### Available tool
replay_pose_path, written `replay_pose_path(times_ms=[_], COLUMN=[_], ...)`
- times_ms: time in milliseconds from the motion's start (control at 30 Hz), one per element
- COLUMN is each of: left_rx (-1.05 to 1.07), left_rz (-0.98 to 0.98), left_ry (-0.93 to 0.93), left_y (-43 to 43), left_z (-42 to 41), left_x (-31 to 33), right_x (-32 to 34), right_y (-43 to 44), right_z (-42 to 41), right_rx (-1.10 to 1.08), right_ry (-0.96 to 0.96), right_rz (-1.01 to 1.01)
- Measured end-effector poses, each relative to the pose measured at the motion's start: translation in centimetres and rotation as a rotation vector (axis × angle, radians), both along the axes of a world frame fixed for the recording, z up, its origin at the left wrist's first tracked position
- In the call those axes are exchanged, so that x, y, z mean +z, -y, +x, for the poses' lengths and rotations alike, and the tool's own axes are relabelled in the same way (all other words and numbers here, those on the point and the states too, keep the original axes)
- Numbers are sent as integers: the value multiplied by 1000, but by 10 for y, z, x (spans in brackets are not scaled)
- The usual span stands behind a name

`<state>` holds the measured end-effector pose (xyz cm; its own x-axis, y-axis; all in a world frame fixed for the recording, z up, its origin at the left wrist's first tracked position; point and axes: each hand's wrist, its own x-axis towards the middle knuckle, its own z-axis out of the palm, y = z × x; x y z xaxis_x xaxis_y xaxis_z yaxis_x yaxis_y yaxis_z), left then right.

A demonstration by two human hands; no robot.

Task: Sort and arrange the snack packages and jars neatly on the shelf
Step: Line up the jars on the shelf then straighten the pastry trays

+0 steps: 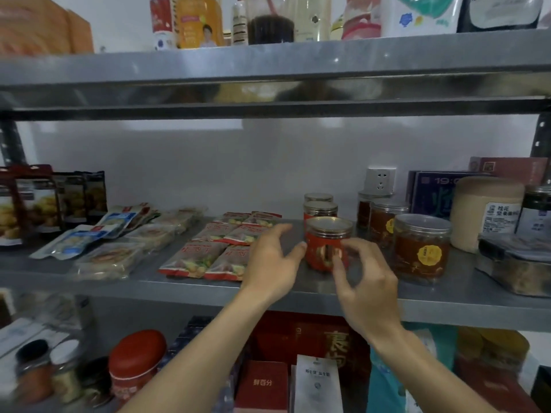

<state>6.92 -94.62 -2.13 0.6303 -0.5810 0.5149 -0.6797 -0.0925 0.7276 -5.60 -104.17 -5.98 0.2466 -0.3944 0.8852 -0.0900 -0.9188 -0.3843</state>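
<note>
Dark blue cardboard box (432, 193) at back right shows "19:". Beige round tub (474, 204), on its white label (502, 217), reads "桂花"; small red box (262, 383) below, "鲜百分".

On the shelf (298, 293), the right hand (368, 283) grips the front red jar (323, 248) (two more jars (320, 208) queue behind it); the left hand (274, 259) thumb touches its side, fingers spread.

A white socket (380, 180) is set in the pale wall (208, 162) behind the middle shelf (298, 296), toward its right end. On the upper shelf (268, 70), an orange box (38, 28) is placed at the left edge and a bottle of dark liquid (270, 28) near the middle. Below, a red round tin (135, 362) is seen left of a large red box with gold characters (316, 341), and a white pouch (317, 383) is stood in front of that box.
</note>
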Motion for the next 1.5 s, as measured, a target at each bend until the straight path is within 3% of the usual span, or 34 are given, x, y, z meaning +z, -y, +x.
replay_pose_path(times_ms=[133,233,367,467,867,1233,1500], left_rx=[61,125,115,9,0,-65,-86], left_rz=[-25,107,462,534,488,533,534], left_ry=[140,199,227,195,248,73,112], left_y=[-55,-90,-112,-115,-106,-51,-51], left_z=[27,75,127,140,161,192,202], left_x=[19,14,-8,-23,-2,0,0], right_x=[19,26,18,11,40,56,60], right_y=[-43,-62,-75,-83,-72,-42,-40], right_z=[29,58,95,107,122,180,178], right_rx=[182,260,200,84,9,117,151], right_ry=[-243,-494,-694,-812,-778,-1068,-1022], right_rz=[71,211,341,273,213,236,251])
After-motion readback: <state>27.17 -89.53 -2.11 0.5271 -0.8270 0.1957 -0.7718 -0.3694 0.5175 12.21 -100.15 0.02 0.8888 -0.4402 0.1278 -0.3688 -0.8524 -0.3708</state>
